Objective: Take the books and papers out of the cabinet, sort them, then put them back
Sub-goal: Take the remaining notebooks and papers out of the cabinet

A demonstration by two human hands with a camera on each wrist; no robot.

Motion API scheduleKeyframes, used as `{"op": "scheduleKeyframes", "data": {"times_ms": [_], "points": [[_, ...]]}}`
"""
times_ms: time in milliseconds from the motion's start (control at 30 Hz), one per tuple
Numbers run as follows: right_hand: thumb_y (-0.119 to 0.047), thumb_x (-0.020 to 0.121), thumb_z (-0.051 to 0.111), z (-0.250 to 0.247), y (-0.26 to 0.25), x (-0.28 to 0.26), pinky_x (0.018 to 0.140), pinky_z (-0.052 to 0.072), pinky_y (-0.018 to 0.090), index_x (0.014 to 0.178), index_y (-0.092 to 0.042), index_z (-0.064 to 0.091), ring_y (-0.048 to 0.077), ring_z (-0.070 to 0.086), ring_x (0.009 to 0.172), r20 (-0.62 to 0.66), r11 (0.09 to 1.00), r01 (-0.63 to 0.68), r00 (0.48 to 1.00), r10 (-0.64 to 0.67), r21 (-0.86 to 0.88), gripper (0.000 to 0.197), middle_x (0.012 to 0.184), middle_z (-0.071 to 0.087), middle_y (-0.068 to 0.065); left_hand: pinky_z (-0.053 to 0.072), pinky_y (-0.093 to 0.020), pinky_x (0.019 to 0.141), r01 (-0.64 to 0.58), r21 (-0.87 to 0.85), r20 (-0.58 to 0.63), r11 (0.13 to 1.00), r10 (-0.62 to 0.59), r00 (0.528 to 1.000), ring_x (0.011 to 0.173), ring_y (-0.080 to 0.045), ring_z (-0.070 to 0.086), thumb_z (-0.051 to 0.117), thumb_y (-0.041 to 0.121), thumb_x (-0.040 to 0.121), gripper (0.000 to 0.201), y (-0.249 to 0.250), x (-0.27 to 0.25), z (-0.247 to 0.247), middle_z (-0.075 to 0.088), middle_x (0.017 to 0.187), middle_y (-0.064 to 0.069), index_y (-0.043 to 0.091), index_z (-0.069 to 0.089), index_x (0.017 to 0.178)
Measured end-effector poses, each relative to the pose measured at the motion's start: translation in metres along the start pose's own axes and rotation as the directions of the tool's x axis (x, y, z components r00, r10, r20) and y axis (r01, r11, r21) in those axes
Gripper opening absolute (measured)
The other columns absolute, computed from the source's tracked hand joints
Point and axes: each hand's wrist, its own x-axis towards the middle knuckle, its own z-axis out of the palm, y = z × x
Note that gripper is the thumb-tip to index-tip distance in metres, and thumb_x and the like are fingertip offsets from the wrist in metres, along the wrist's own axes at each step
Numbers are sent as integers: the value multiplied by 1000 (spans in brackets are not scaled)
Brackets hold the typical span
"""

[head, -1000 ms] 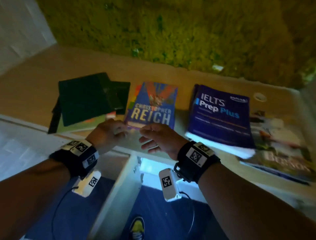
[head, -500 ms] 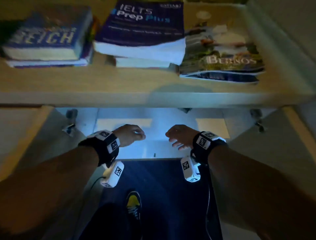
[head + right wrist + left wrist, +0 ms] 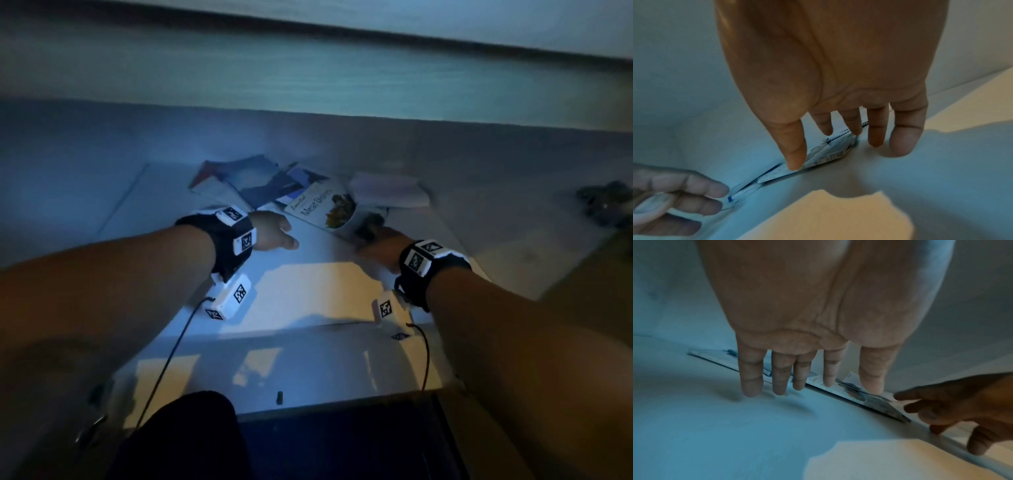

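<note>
Inside the cabinet, a "Meat Dishes" booklet [image 3: 322,209] lies flat on the white shelf floor [image 3: 308,284]. Blue and red papers [image 3: 239,174] lie spread behind it on the left, and a folded white paper [image 3: 387,188] on the right. My left hand [image 3: 284,236] hovers flat just left of the booklet with straight fingers [image 3: 751,386] and holds nothing. My right hand [image 3: 373,240] reaches the booklet's near right corner; its fingers are spread and its thumb [image 3: 795,160] lies at the booklet's edge [image 3: 818,157]. Neither hand grips anything.
The cabinet's back wall [image 3: 308,78] rises close behind the papers. A dark, blurred object [image 3: 606,202] lies at the far right. My dark knee [image 3: 191,435] is at the bottom, below the cabinet's front edge [image 3: 308,407].
The view has dropped from the books on the cabinet top to the inside of the cabinet. Both hands have moved forward into it, up to the papers, and opened flat.
</note>
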Motion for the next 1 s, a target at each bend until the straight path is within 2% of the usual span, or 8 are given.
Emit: {"op": "scheduleKeyframes", "data": {"times_ms": [100,267,433,633,767,833,900,1000], "points": [[-65,90,57,2,-1,19,112,41,44,163,-29,11,37,36,146,62,995,40,998,-34,-93,93,169,19,9,30,-30,113,-23,15,-3,1000,23,1000,146,-21,34,56,56,93,72,16,22,10,31,162,1,24,37,154],[-63,88,60,4,5,42,107,44,40,160,-26,25,38,43,137,59,984,77,996,-69,-159,89,161,31,14,31,-32,117,43,75,10,996,-43,999,149,-25,27,56,57,93,82,21,58,6,20,166,-4,21,22,159],[-85,60,47,8,19,47,112,43,48,159,-32,23,38,43,138,79,982,140,988,-131,-128,115,161,30,12,43,-38,108,5,121,-59,993,2,998,132,-28,50,58,51,94,68,22,89,-7,45,154,-5,23,36,153],[-73,71,50,2,23,32,119,35,44,153,-30,40,35,35,146,101,970,169,983,-153,-172,93,163,28,11,16,-41,125,59,258,-19,964,-56,998,155,-27,10,37,78,89,92,19,100,4,4,169,-3,29,9,161],[-54,95,57,-18,23,12,86,53,29,104,-25,75,17,66,102,197,971,226,958,-207,-78,36,112,72,1,6,-37,124,-34,311,35,950,24,999,156,-22,1,38,73,93,85,15,59,5,2,169,2,32,8,160],[-47,99,56,-30,25,3,61,45,22,77,-25,67,7,61,68,197,978,210,959,-202,-19,33,78,69,-6,7,-39,124,-73,323,57,944,58,997,155,-21,1,40,78,88,88,10,32,9,2,168,6,37,9,159],[-47,101,51,-36,25,4,64,43,26,81,-21,62,14,63,75,130,979,195,974,-187,-53,35,89,70,2,11,-41,125,-120,318,94,941,95,991,155,-20,2,39,89,77,98,1,10,18,3,168,10,43,8,158],[-50,95,59,-32,24,13,93,48,34,124,-19,65,29,59,117,6,973,213,977,-214,-89,43,132,59,10,10,-39,125,-199,299,108,933,174,979,154,-19,6,41,84,81,90,-5,-24,31,5,168,11,46,13,157]]}}
